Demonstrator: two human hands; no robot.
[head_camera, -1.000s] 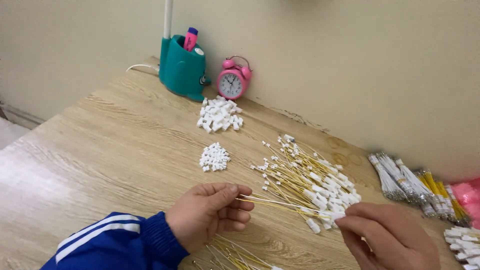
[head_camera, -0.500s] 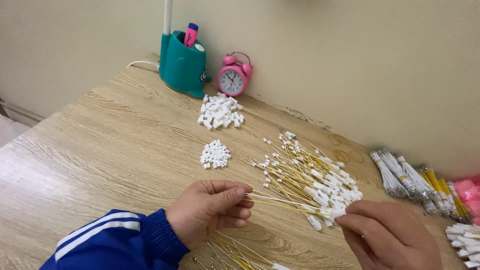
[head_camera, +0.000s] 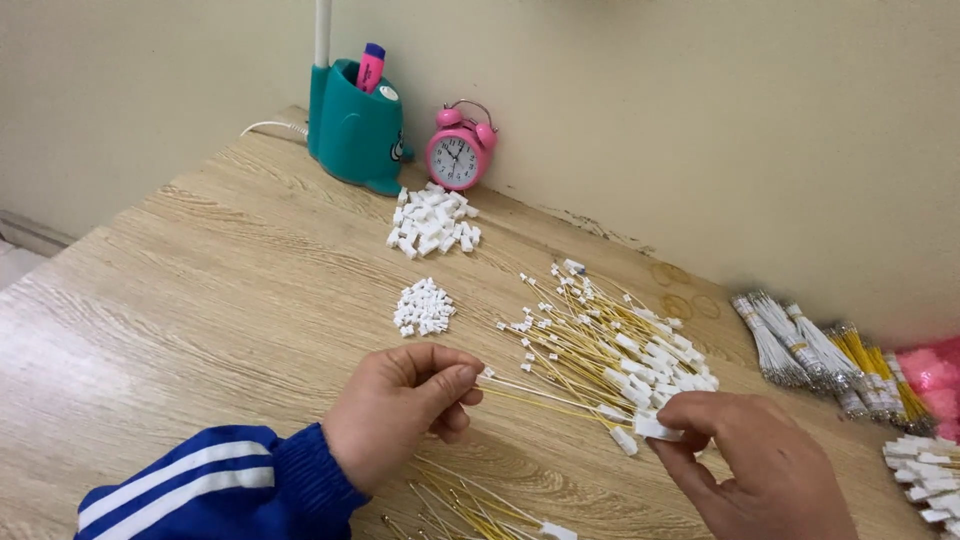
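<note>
A pale wooden tabletop (head_camera: 200, 290) with a strong wavy grain fills the view, pushed up against a plain cream wall (head_camera: 700, 120) whose lower edge looks chipped and scuffed where it meets the wood. The left hand (head_camera: 400, 420), in a blue sleeve with white stripes (head_camera: 200, 490), is curled nearly closed, thumb and forefinger pinching one end of a thin yellow and white wire pair (head_camera: 545, 398) that runs across to the right hand (head_camera: 750, 465). The right hand is likewise mostly closed, its fingertips gripping a small white connector (head_camera: 655, 428) at the other end of the wires, low in the frame just in front of the big loose heap of wired connectors (head_camera: 610, 340). More finished wires (head_camera: 470, 510) lie near the table's front edge below the left hand. Farther back sit a small pile of tiny white housings (head_camera: 423, 308) and a larger pile of white plugs (head_camera: 432, 230). Against the wall stand a teal pen holder (head_camera: 352, 130) with a pink marker (head_camera: 370, 68) in it and a pink twin-bell alarm clock (head_camera: 458, 158). At the right edge lie bundled white and yellow wires (head_camera: 820, 355), a pink bag (head_camera: 925, 370) and another cluster of white connectors (head_camera: 925, 470).
</note>
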